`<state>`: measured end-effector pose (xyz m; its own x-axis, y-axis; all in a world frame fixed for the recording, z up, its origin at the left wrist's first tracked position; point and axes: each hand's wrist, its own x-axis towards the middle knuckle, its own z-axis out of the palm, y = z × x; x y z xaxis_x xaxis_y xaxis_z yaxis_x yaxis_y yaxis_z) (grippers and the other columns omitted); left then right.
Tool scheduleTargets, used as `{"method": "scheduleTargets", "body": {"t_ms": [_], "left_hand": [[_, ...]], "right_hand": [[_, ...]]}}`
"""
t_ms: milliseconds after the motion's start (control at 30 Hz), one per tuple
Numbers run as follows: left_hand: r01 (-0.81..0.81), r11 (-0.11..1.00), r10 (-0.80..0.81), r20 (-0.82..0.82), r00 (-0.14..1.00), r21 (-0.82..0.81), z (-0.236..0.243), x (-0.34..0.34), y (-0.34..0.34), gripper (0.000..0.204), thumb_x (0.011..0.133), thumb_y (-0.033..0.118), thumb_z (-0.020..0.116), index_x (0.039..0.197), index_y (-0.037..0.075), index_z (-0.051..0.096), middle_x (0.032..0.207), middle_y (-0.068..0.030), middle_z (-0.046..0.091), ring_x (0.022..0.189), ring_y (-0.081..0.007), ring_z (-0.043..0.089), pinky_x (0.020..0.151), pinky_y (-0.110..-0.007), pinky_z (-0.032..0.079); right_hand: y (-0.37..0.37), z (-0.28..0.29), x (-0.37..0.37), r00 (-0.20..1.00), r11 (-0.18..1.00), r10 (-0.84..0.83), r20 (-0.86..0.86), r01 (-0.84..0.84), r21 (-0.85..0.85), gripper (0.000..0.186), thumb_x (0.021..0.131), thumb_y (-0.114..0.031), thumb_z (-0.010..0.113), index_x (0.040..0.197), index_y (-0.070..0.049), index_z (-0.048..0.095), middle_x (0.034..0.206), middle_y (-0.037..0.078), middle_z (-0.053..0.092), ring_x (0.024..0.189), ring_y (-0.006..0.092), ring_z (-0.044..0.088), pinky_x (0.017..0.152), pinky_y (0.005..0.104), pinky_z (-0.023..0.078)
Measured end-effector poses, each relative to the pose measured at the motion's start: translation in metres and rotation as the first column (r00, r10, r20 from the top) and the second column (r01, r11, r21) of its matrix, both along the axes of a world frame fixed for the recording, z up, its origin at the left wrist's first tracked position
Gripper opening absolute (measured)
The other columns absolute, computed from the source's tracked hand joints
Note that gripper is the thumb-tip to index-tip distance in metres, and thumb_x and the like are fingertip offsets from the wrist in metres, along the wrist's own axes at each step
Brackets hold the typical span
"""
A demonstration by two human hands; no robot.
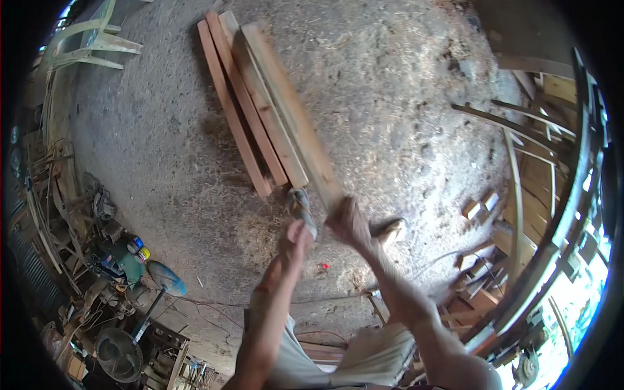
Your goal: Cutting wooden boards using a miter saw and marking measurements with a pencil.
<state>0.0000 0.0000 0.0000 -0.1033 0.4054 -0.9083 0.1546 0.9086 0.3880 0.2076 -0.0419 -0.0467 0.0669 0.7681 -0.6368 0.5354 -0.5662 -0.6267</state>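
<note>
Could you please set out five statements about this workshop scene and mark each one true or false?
1. The right hand holds the near end of the rightmost plank. True.
2. A pale chair is at the upper left. True.
3. The left hand is on the chair. False: it is close to the left foot.
4. The reddish beams lie right of the paler planks. False: they lie to the left.
5. A fan is at the lower left. True.

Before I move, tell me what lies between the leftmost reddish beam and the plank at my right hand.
One more reddish beam, then a light-brown beam beside the plank, as the head view shows.
</note>
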Motion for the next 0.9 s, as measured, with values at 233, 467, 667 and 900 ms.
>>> {"method": "scheduleTargets", "body": {"t_ms": [233,467,667,900], "left_hand": [[0.074,0.996,-0.089,0.535,0.84,0.051,-0.048,0.051,0.046,0.103,0.093,0.087,0.055,0.158,0.008,0.048,0.149,-0.0178,0.06,0.133,-0.0365,0.059,0.111,-0.06,0.048],[-0.236,0.937,0.325,0.393,0.86,-0.259,0.072,0.15,-0.059,0.089,0.087,0.074,0.077,0.146,0.01,0.057,0.125,-0.0159,0.067,0.113,-0.0338,0.067,0.097,-0.054,0.057],[-0.246,0.958,0.124,0.557,0.821,0.149,0.24,0.28,-0.061,0.104,0.098,0.08,0.056,0.171,0.011,0.028,0.165,-0.013,0.043,0.149,-0.0281,0.043,0.124,-0.047,0.036],[0.481,0.156,-0.644,-0.281,0.712,0.862,0.223,0.406,0.032,0.065,0.112,0.056,0.049,0.114,-0.005,0.071,0.083,-0.0151,0.063,0.074,-0.0207,0.046,0.065,-0.048,0.041]], "right_hand": [[-0.169,0.304,0.018,0.991,0.976,-0.13,-0.022,0.124,-0.181,0.065,0.083,-0.031,0.082,0.126,0.002,0.047,0.094,0.025,0.067,0.086,0.0487,0.07,0.077,0.0583,0.057],[-0.356,0.401,0.083,0.946,0.962,-0.082,0.312,0.157,-0.223,0.091,0.079,-0.032,0.087,0.156,-0.004,0.045,0.13,0.022,0.064,0.12,0.0434,0.063,0.102,0.0531,0.052],[-0.427,0.339,0.15,0.847,0.927,-0.246,0.471,0.349,-0.142,0.089,0.084,-0.032,0.086,0.158,-0.006,0.044,0.135,0.026,0.062,0.116,0.0504,0.064,0.095,0.0565,0.054],[-0.382,0.485,0.289,0.72,0.728,-0.658,0.223,0.531,0.434,0.054,0.099,-0.028,0.076,0.143,-0.001,0.062,0.133,0.028,0.069,0.118,0.0444,0.071,0.094,0.0489,0.058]]}}
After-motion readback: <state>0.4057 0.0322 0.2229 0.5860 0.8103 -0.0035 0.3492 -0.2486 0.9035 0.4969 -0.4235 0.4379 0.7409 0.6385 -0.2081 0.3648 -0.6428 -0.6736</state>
